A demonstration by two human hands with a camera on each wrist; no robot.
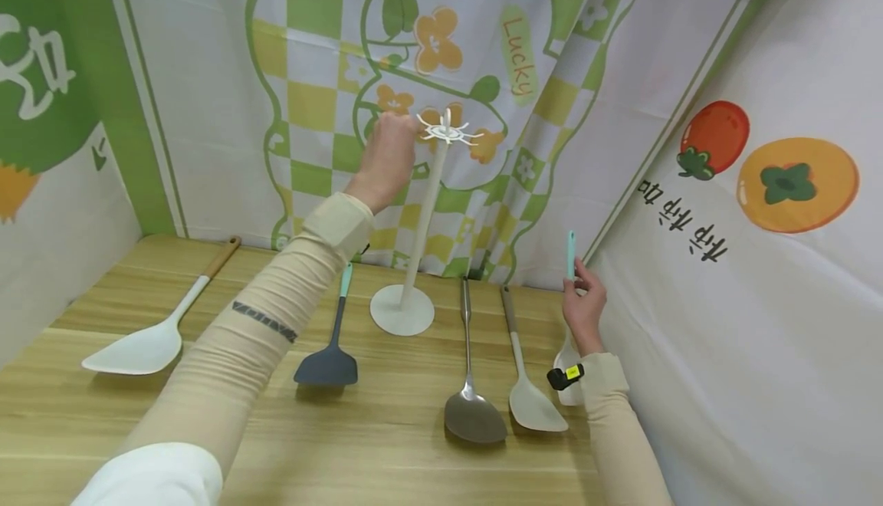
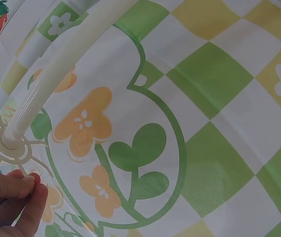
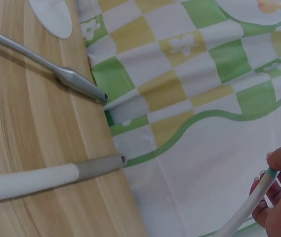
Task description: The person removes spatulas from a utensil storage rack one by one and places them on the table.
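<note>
A white utensil stand [image 1: 424,222] with a round base and a ring of hooks on top stands near the table's back edge. At its top, my left hand [image 1: 389,157] pinches one hook with thumb and fingertips, plainest in the left wrist view, where the hook ring [image 2: 13,147] sits by the fingers. On the right, my right hand [image 1: 585,308] grips a spatula [image 1: 571,249] by its teal handle. That spatula's white head hangs low, partly hidden behind the wrist. In the right wrist view, fingers curl around the handle where teal meets white.
On the wooden table [image 1: 386,445] lie a white turner with a wooden handle [image 1: 141,349], a dark turner [image 1: 327,364], a steel turner [image 1: 474,416] and a pale turner with a grey-brown handle [image 1: 534,402]. A patterned curtain [image 1: 313,107] hangs behind; a white wall cloth [image 1: 773,337] flanks the right.
</note>
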